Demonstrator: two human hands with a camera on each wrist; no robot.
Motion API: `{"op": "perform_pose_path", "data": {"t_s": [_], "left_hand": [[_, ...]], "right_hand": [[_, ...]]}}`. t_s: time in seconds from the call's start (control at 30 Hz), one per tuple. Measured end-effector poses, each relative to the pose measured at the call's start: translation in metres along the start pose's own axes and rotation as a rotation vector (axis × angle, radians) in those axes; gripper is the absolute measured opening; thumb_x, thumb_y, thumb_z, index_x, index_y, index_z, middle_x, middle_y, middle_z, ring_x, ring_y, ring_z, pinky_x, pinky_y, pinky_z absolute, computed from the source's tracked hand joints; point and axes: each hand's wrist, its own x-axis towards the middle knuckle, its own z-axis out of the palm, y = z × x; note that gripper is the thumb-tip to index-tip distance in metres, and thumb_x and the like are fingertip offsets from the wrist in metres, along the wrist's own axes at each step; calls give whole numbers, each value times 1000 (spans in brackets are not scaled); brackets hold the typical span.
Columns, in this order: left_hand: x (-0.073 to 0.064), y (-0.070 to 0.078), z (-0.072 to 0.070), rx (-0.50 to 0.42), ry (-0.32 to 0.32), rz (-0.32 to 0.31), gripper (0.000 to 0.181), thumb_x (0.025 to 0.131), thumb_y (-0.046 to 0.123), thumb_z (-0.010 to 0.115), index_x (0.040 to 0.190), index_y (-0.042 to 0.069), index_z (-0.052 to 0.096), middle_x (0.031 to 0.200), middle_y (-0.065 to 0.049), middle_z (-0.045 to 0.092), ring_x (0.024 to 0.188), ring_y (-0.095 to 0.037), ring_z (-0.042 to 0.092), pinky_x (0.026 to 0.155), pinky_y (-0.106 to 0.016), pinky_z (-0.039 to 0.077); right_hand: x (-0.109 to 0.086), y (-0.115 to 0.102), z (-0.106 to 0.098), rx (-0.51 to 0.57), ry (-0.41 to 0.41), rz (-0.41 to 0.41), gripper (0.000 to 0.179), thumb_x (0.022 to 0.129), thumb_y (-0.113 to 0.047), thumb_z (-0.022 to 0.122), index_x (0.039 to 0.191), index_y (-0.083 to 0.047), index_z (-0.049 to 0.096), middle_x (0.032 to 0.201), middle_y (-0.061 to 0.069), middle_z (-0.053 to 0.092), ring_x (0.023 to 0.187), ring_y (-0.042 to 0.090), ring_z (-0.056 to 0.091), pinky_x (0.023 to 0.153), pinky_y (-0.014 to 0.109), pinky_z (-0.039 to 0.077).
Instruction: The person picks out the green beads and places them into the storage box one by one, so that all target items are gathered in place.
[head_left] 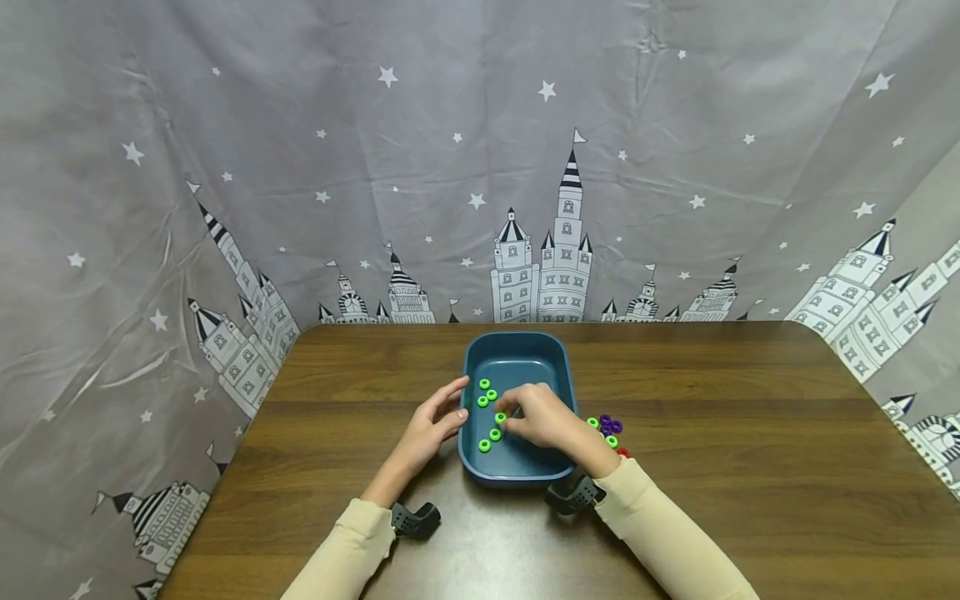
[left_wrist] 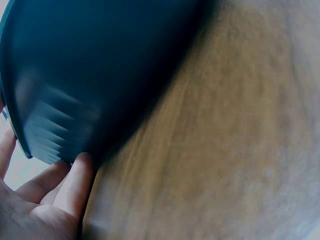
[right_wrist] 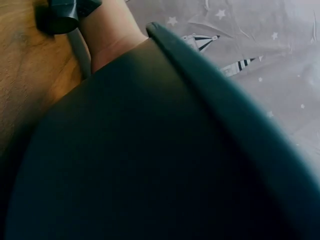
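Note:
A blue rectangular bin [head_left: 517,479] stands on the table with several small green rings [head_left: 484,446] along the left side of its floor. My right hand [head_left: 543,417] reaches over the bin's right wall, thumb and forefinger pinching a green ring [head_left: 500,417] inside. The right wrist view is filled by the bin's dark outer wall [right_wrist: 115,150], which hides that hand's fingers. At the bin's left wall, my left hand [head_left: 431,425] rests its fingertips against the rim, fingers fairly straight. The left wrist view has these fingertips touching the outer wall [left_wrist: 115,65].
Just right of the bin, several purple rings [head_left: 606,419] lie beside green rings [head_left: 612,441] and a red ring [head_left: 624,452], partly hidden by the right wrist. A grey curtain [head_left: 480,167] with castles and stars hangs behind the brown wooden table [head_left: 750,467].

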Motion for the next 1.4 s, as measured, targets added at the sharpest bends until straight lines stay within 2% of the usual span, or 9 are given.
{"op": "perform_pose_path", "data": {"t_s": [0.17, 0.4, 0.67, 0.9, 1.17, 1.4], "left_hand": [[0, 0, 0, 1, -2, 5, 58, 102, 10, 54, 157, 5, 35, 153, -32, 44, 134, -45, 52, 96, -32, 57], [-1, 0, 0, 15, 0, 2, 57, 103, 10, 54, 157, 6, 36, 153, -31, 45, 134, -45, 53, 97, -33, 57], [0, 1, 0, 23, 7, -4, 58, 103, 11, 54, 157, 6, 36, 153, -31, 45, 134, -45, 52, 98, -36, 57], [1, -1, 0, 14, 9, -4, 58, 102, 10, 54, 157, 4, 35, 152, -32, 45, 134, -46, 52, 95, -31, 56], [1, -1, 0, -7, 7, 3, 58, 103, 7, 53, 157, 3, 35, 152, -33, 45, 134, -45, 52, 93, -28, 56], [0, -2, 0, -2, 8, 14, 58, 102, 8, 54, 157, 4, 36, 152, -33, 44, 133, -45, 52, 94, -28, 56]], "right_hand": [[0, 1, 3, -25, -12, 17, 18, 85, -6, 77, 102, -3, 78, 92, 7, 79, 88, 18, 72, 78, 33, 58], [0, 2, 4, -84, -39, 18, 11, 83, -5, 77, 94, -5, 79, 84, 3, 77, 78, 12, 66, 71, 27, 54], [1, 2, 7, -81, -70, 53, 16, 82, -4, 77, 98, -4, 79, 86, 4, 78, 78, 11, 65, 74, 30, 56], [0, 3, 7, -82, -74, 58, 14, 83, -4, 78, 97, -5, 79, 85, 3, 76, 77, 11, 63, 72, 30, 55], [-2, 2, -1, -89, 15, -14, 17, 82, -8, 79, 99, -4, 78, 88, 5, 78, 85, 17, 72, 75, 30, 57], [-13, 5, -29, -23, 125, -37, 20, 87, -8, 75, 105, -1, 77, 93, 8, 78, 81, 15, 70, 70, 24, 55]]}}
